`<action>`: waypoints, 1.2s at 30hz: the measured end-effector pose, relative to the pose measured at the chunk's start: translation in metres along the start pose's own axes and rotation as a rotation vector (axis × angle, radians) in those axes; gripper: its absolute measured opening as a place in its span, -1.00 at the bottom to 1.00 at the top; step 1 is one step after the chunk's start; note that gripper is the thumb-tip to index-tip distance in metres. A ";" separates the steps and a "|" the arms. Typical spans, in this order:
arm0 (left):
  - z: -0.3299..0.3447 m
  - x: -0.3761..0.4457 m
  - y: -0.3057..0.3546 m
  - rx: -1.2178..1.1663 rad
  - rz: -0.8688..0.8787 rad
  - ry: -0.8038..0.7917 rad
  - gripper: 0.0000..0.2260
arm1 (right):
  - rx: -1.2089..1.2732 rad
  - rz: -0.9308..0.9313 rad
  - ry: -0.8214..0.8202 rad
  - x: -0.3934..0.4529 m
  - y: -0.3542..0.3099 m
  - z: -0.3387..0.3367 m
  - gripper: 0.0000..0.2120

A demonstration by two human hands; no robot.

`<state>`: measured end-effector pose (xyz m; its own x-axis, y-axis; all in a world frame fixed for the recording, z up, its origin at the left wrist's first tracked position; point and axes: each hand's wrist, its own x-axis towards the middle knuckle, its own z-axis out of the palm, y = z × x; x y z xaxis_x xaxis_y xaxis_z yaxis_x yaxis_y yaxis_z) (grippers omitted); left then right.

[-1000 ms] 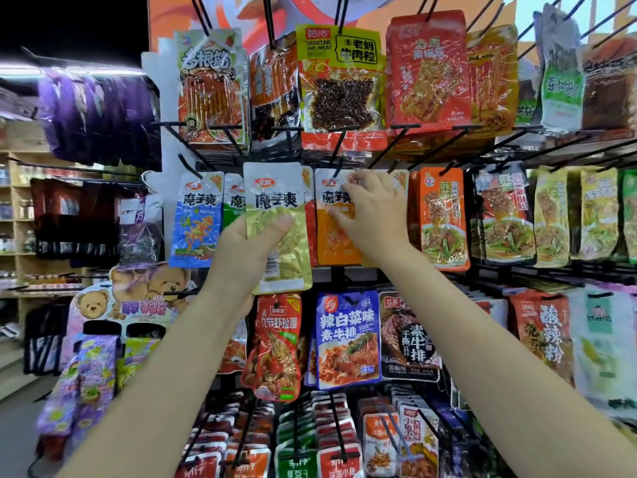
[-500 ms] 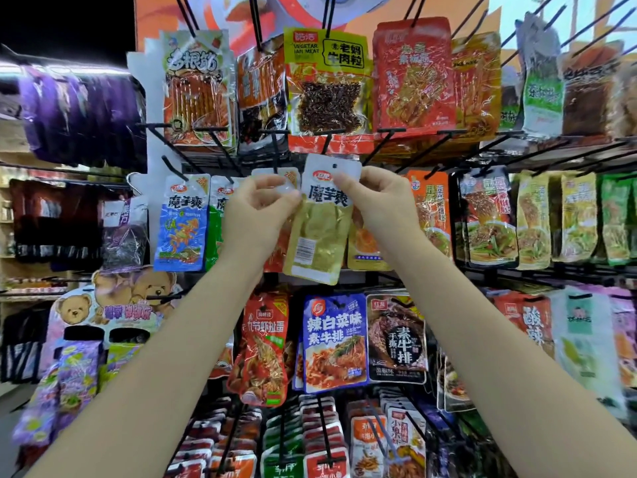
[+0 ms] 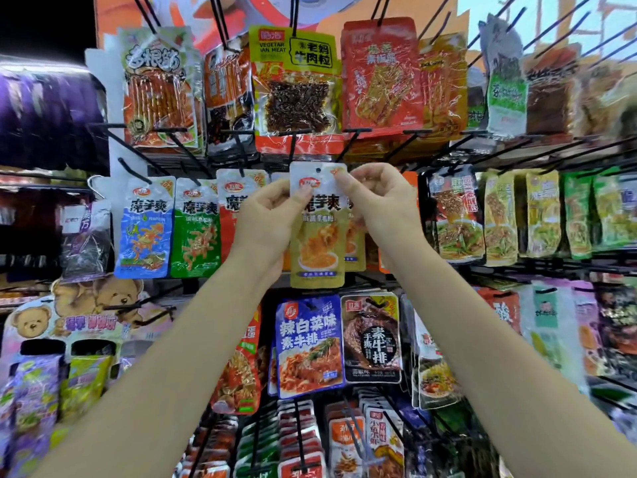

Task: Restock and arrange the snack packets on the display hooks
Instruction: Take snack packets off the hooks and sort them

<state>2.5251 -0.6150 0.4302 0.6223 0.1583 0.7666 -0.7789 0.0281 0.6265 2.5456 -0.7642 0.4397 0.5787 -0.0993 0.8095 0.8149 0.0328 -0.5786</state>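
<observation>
Two hands pinch one olive-yellow snack packet [image 3: 317, 232] by its top corners, left hand [image 3: 267, 224] and right hand [image 3: 379, 205], before the middle row, beside three hanging packets: blue [image 3: 144, 229], green [image 3: 196, 232], red [image 3: 232, 215]

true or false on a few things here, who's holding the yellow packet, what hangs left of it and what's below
1. Both hands hold the yellow packet: true. The left hand and right hand pinch its top corners.
2. The yellow packet is held upside down: false. It is upright, with its hang hole at the top.
3. A blue packet hangs left of a green packet in the same row: true.
4. The packet directly below the yellow one is plain white: false. It is a blue and purple packet showing noodles.
5. The right hand is empty: false. It pinches the packet's upper right corner.
</observation>
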 end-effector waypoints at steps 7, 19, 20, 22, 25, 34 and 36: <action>0.036 0.020 -0.007 0.048 -0.084 -0.009 -0.92 | 0.029 0.135 -0.069 0.017 0.009 -0.025 -0.78; 0.061 0.048 -0.015 0.088 -0.030 0.181 -0.93 | 0.078 0.181 -0.005 0.053 0.016 -0.015 -0.83; 0.060 0.050 -0.017 0.085 -0.037 0.172 -0.94 | 0.078 0.183 -0.002 0.054 0.016 -0.015 -0.85; 0.061 0.052 -0.018 0.076 -0.055 0.154 -0.93 | 0.080 0.187 -0.002 0.056 0.016 -0.015 -0.81; 0.063 0.055 -0.019 0.049 -0.068 0.158 -0.92 | 0.072 0.188 0.007 0.055 0.016 -0.015 -0.85; 0.056 0.053 -0.022 0.398 0.112 0.202 -0.87 | -0.244 -0.081 0.106 0.051 0.022 -0.018 -0.81; 0.046 0.043 -0.021 0.750 0.385 0.141 -0.68 | -0.510 -0.334 0.089 0.044 0.027 -0.027 -0.72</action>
<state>2.5720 -0.6538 0.4567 0.2707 0.1456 0.9516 -0.6459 -0.7055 0.2917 2.5921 -0.7943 0.4575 0.2718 -0.1058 0.9565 0.8216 -0.4921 -0.2879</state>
